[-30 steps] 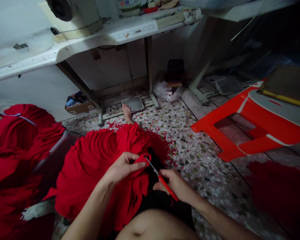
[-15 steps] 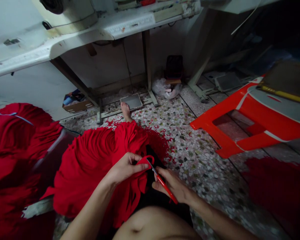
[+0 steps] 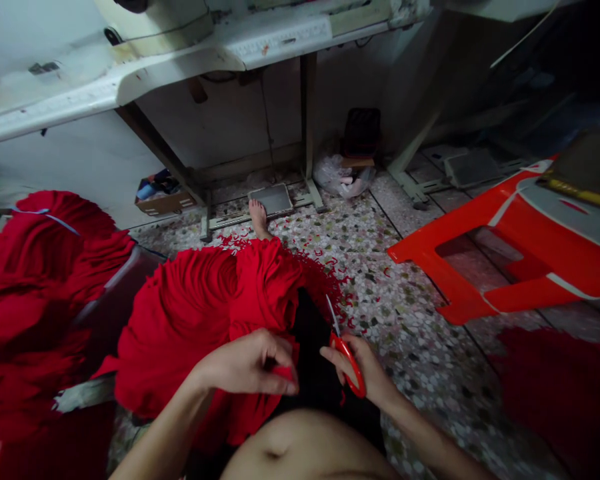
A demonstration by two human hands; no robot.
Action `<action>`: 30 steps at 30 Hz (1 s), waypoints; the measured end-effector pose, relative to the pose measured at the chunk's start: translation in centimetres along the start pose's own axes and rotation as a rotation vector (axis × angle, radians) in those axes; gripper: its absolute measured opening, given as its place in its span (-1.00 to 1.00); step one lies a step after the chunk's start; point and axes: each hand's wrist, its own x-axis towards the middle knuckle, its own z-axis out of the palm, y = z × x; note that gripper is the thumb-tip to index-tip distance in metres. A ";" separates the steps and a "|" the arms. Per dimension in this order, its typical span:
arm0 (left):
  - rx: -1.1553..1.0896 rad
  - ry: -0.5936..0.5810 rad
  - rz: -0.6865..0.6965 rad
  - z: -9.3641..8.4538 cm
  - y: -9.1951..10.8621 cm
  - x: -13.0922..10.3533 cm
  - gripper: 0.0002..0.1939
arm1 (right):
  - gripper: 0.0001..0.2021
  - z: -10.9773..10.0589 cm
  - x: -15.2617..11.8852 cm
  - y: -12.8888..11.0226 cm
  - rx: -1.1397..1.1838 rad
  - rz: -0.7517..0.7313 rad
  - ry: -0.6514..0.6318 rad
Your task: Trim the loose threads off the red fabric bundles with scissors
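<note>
left hand [image 3: 250, 363] pinches red cloth [image 3: 283, 373] — soft, light, i'd judge; grip its edge — right hand [image 3: 374, 375] curls round scissors [image 3: 347, 351].

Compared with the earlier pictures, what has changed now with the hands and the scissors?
The scissors have come away from the cloth, and the blades now point more steeply up the picture. The left hand has moved down toward the body, with red cloth still between its fingers. The right hand keeps its grip on the scissors. The foot stayed by the pedal.
</note>
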 end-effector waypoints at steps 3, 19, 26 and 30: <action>-0.039 -0.181 -0.053 0.5 -1.5 -1.7 -0.66 | -0.50 -0.3 1.0 0.4 -0.037 0.020 0.011; -0.030 1.070 -0.151 -7.3 -5.5 -0.7 -0.65 | -0.51 1.4 4.0 -0.7 -0.074 -0.072 -0.014; -0.303 0.985 -0.126 -7.7 -6.2 -0.2 -0.53 | -0.54 1.3 4.1 -0.1 -0.095 -0.091 -0.021; -0.551 0.851 -0.018 -6.6 -4.5 -1.4 -0.56 | -0.53 1.3 3.9 -0.6 -0.075 -0.070 -0.048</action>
